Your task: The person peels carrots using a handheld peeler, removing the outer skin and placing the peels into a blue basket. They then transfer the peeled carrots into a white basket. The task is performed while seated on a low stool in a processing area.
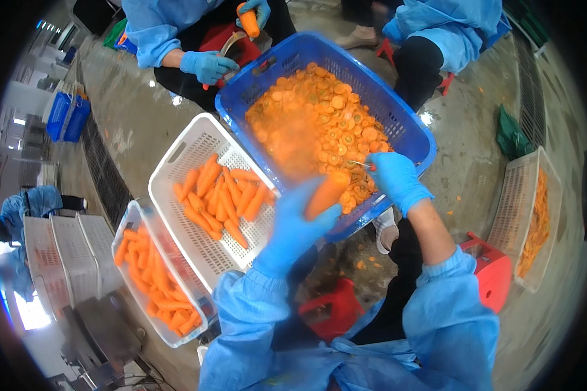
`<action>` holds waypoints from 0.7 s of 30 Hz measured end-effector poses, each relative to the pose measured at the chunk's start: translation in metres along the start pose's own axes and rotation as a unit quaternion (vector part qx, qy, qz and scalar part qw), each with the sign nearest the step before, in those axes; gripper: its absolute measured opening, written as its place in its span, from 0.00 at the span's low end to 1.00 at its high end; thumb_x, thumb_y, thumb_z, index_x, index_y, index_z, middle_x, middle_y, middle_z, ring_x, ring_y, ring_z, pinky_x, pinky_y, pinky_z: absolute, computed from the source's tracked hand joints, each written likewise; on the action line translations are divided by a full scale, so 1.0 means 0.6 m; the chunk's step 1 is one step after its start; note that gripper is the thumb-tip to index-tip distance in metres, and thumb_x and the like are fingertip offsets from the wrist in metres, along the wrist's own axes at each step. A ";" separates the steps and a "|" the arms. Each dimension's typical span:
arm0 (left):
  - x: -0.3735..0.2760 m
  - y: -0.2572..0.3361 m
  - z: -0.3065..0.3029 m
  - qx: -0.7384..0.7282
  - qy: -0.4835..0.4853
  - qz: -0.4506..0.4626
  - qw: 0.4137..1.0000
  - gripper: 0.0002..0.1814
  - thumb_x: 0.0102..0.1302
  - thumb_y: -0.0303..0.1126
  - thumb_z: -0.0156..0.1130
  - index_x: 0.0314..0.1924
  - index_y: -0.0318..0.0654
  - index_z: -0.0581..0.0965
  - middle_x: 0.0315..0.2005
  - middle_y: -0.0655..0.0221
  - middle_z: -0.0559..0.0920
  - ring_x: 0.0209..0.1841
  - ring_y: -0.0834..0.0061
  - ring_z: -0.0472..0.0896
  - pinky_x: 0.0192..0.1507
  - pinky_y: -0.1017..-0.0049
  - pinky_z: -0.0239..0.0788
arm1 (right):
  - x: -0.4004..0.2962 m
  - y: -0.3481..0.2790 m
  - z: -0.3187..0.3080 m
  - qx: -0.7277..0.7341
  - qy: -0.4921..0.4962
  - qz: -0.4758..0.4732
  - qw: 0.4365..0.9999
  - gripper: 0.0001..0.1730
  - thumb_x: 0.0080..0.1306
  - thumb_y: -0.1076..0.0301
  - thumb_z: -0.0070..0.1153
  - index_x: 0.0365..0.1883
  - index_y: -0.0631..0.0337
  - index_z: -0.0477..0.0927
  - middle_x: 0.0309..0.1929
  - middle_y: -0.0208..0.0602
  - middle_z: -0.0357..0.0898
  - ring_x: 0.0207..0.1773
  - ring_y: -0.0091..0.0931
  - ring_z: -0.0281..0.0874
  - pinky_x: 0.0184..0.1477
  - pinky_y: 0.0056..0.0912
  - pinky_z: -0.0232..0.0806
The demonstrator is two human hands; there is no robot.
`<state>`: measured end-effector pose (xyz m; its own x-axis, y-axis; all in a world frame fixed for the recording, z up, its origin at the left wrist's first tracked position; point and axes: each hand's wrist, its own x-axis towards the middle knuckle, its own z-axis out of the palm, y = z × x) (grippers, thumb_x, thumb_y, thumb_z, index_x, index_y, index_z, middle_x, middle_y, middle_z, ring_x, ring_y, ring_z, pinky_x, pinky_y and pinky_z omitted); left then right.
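My left hand [296,220], in a blue glove, grips a thick peeled carrot [328,193] over the near edge of a blue plastic crate [420,141]. In my gloved right hand [396,178] is a small knife [361,163] with a red handle, mostly hidden by the fingers. Its thin blade points left, apart from the carrot. Below both hands, the crate holds a heap of carrot end slices [340,127]. At its left stands a white perforated crate [169,183] with whole carrots [222,198].
A clear-walled bin [169,337] of carrots stands at lower left. Across the blue crate, a co-worker's gloved hands hold a carrot [248,20] and a curved blade [232,44]. Another person sits at upper right. Red stools [494,278] and a crate of carrot scraps [501,210] are at right.
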<state>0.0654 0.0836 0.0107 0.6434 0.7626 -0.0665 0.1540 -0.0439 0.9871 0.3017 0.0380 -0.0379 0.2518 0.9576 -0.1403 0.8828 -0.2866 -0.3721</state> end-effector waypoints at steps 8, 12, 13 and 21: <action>0.005 0.025 -0.002 -0.327 -0.040 -0.189 0.925 0.28 0.72 0.43 0.52 0.64 0.29 0.70 0.53 0.61 0.80 0.43 0.74 0.80 0.46 0.72 0.75 | -0.007 -0.061 -0.054 0.503 -0.040 0.050 0.862 0.20 0.66 0.61 0.63 0.49 0.67 0.82 0.35 0.32 0.83 0.37 0.19 0.80 0.39 0.27 0.72; -0.007 -0.005 -0.003 -0.367 -0.064 -0.276 0.886 0.28 0.73 0.45 0.51 0.63 0.29 0.70 0.48 0.59 0.82 0.39 0.70 0.82 0.43 0.71 0.76 | -0.015 -0.119 -0.094 0.606 -0.127 0.044 0.784 0.22 0.63 0.59 0.67 0.48 0.67 0.82 0.43 0.33 0.83 0.41 0.21 0.81 0.44 0.27 0.74; -0.007 -0.004 0.000 -0.387 -0.075 -0.283 0.874 0.28 0.73 0.45 0.51 0.62 0.29 0.70 0.48 0.58 0.82 0.39 0.69 0.82 0.43 0.71 0.76 | -0.017 -0.123 -0.096 0.619 -0.161 0.058 0.766 0.22 0.63 0.59 0.67 0.49 0.67 0.81 0.44 0.34 0.83 0.41 0.21 0.81 0.45 0.27 0.74; 0.014 -0.015 0.006 -0.297 -0.046 -0.162 0.940 0.29 0.73 0.40 0.55 0.68 0.33 0.66 0.60 0.59 0.75 0.58 0.69 0.77 0.61 0.71 0.69 | 0.003 -0.087 -0.078 0.563 0.000 0.117 0.818 0.21 0.62 0.54 0.68 0.41 0.65 0.85 0.31 0.31 0.83 0.36 0.19 0.78 0.42 0.23 0.69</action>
<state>0.0722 0.0879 0.0005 0.7008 0.6141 -0.3628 -0.0758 0.5699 0.8182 0.2747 0.0563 0.0242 0.3614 0.8724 -0.3292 -0.1143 -0.3090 -0.9442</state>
